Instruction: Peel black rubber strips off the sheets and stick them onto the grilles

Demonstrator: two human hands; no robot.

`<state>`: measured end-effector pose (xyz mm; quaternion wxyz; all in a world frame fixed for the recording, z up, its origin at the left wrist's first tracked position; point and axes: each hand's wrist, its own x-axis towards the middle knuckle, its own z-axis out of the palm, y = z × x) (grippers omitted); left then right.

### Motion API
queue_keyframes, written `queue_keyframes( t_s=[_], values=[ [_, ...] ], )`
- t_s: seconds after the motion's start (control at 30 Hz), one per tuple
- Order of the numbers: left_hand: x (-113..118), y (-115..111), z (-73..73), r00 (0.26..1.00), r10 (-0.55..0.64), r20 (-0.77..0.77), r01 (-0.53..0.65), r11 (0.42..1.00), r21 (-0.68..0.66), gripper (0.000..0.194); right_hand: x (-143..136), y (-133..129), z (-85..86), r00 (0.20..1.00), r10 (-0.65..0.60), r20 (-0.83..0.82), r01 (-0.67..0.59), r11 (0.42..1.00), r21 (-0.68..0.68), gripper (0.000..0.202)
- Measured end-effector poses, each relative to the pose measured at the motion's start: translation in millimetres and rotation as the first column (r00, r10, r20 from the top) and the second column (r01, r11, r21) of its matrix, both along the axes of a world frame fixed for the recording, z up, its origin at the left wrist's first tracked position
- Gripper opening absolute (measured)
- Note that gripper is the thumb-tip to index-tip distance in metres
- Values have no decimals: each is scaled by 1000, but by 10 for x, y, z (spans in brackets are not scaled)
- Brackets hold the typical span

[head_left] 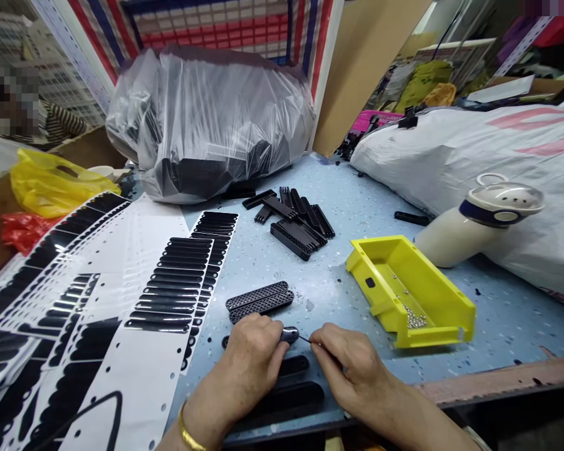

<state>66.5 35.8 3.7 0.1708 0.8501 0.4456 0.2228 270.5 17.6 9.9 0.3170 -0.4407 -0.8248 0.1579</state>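
My left hand [254, 351], a gold bracelet at its wrist, is closed over a long black plastic piece [290, 334] with a rounded, glossy end showing past the fingers. My right hand [352, 357] pinches a thin dark sliver [304, 339] that reaches to that rounded end; its kind is too small to tell. Just beyond my left hand lie two perforated black pieces [259, 300] side by side. Under and between the hands are more flat black pieces [294, 396], partly covered by my left hand.
A yellow bin [432, 300] with small silver balls [414, 319] stands at right, beside a cream bottle [451, 235]. Black parts [301, 219] are heaped farther back. Sheets of black stickers [169, 282] cover the left. A filled plastic bag [216, 119] and white sack [474, 150] stand behind.
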Motion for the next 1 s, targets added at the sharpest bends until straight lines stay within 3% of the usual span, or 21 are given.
queue_keyframes(
  t_s=[0.13,0.3,1.0],
  values=[
    [-21,0,-32,1000,-21,21,21,1000,-4,12,-20,43,23,1000,1,-20,0,999,46,29],
    [-28,2,-2,998,-54,27,54,998,-16,13,8,96,64,999,43,-24,-43,999,10,31],
    [-30,-11,67,996,-56,65,59,997,-52,10,3,208,217,974,140,179,-129,989,-70,29]
  ],
)
